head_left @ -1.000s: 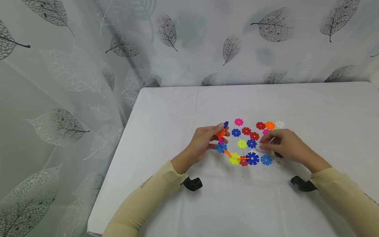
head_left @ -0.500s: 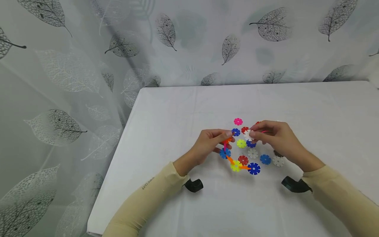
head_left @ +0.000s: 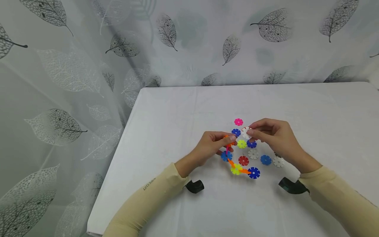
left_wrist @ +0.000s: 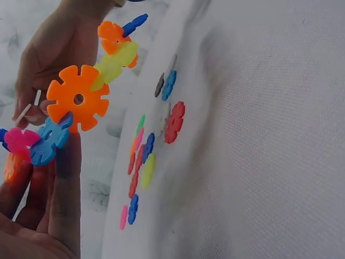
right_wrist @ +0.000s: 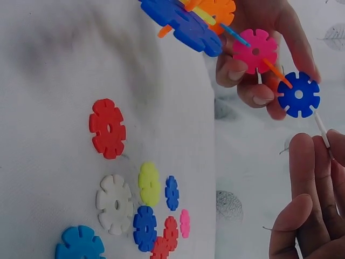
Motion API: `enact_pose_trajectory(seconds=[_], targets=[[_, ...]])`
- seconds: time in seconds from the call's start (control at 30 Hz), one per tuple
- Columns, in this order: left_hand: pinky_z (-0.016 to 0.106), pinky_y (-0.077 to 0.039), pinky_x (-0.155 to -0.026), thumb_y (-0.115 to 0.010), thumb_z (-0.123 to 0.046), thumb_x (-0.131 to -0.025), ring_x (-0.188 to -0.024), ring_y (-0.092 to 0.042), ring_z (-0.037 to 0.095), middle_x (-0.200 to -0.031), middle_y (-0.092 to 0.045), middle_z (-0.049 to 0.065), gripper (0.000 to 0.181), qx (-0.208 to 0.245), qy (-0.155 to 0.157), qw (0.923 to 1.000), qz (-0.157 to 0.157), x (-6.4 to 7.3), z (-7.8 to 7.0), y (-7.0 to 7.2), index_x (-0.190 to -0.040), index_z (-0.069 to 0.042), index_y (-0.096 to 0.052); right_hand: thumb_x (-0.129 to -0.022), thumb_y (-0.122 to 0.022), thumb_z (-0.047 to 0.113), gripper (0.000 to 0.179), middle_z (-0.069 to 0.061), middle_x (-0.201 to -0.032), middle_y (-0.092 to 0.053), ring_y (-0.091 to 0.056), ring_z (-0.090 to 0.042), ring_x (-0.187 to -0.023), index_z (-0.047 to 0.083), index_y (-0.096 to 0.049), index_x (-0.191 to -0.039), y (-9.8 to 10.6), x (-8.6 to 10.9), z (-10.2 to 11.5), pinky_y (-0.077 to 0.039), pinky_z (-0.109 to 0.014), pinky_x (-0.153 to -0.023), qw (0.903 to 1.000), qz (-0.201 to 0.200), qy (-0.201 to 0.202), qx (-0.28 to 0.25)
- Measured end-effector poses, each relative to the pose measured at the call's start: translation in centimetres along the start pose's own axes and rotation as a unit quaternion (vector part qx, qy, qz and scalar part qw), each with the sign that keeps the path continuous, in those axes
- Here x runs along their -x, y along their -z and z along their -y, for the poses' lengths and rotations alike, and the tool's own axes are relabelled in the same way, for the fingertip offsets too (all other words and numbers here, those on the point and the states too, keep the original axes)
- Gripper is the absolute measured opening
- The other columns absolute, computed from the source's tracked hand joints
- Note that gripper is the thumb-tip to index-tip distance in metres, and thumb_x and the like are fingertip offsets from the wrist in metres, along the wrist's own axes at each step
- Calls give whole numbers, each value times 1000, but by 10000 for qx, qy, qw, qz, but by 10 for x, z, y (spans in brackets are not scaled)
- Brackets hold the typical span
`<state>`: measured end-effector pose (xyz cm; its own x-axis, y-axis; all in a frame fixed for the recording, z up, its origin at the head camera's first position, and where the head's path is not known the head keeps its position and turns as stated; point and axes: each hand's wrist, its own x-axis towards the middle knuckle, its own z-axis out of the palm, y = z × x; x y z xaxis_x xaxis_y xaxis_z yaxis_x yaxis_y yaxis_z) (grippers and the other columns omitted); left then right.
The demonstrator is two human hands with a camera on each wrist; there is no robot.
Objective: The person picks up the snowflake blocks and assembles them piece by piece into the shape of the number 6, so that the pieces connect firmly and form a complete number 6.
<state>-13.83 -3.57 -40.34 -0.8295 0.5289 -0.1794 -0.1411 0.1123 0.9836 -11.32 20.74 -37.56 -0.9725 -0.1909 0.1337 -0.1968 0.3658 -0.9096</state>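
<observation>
My left hand (head_left: 211,146) holds a linked chain of notched plastic flower discs, pinching it near its upper end. Down the chain come an orange disc (left_wrist: 78,99), a light blue disc (head_left: 226,156), a yellow disc (head_left: 236,169) and, at the low end, a dark blue disc (head_left: 254,173). My right hand (head_left: 273,135) pinches a white disc (head_left: 245,132) between thumb and fingers. In the right wrist view this white disc shows edge-on, its tip right at the rim of the chain's upper blue disc (right_wrist: 298,94).
Loose discs lie on the white-covered table (head_left: 177,112): a pink disc (head_left: 238,122), a red disc (head_left: 243,160), a light blue disc (head_left: 265,160), white discs and others. Black curved pieces (head_left: 194,186) sit at both wrists. A leaf-patterned curtain (head_left: 189,42) hangs behind.
My right hand has moved left from among the loose discs, bringing the white disc close to the left hand. My left hand has shifted slightly right and toward me with the chain.
</observation>
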Motion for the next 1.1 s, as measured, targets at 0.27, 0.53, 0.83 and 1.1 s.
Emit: enact_pose_trajectory(seconds=[0.27, 0.53, 0.83, 1.1], targets=[[33, -58, -71, -65, -30, -101, -93, -69, 16, -103, -73, 22, 36, -172, -74, 9998, 90, 1, 0, 0, -121, -1, -73, -97, -71, 14, 19, -6, -99, -73, -74, -17, -81, 0, -69, -110, -3, 0, 1, -58, -23, -76, 9999, -42, 106, -31], [33, -58, -71, -65, -28, -101, -91, -70, 14, -105, -73, 21, 31, -403, -242, 9988, 167, 3, -1, 0, -122, -6, -74, -96, -72, 14, 18, -6, -96, -74, -73, -16, -79, 2, -71, -109, -7, 1, 2, -57, -21, -75, 9997, -101, 154, 182], [32, -59, -71, -65, -23, -101, -88, -69, 13, -103, -73, 21, 31, -643, -566, 9961, 192, 4, -4, -1, -125, -5, -72, -89, -79, 8, 8, -4, -93, -75, -70, -11, -75, 7, -76, -96, -10, 2, 8, -55, -19, -66, 9960, -427, 491, 611], [29, -58, -70, -67, -23, -100, -83, -70, 14, -100, -74, 20, 30, -702, -525, 9961, 64, 5, -9, -5, -122, -5, -74, -87, -81, 8, 10, -2, -90, -74, -66, -11, -72, 7, -79, -97, -12, 4, 12, -52, -20, -59, 9920, -506, 729, 896]])
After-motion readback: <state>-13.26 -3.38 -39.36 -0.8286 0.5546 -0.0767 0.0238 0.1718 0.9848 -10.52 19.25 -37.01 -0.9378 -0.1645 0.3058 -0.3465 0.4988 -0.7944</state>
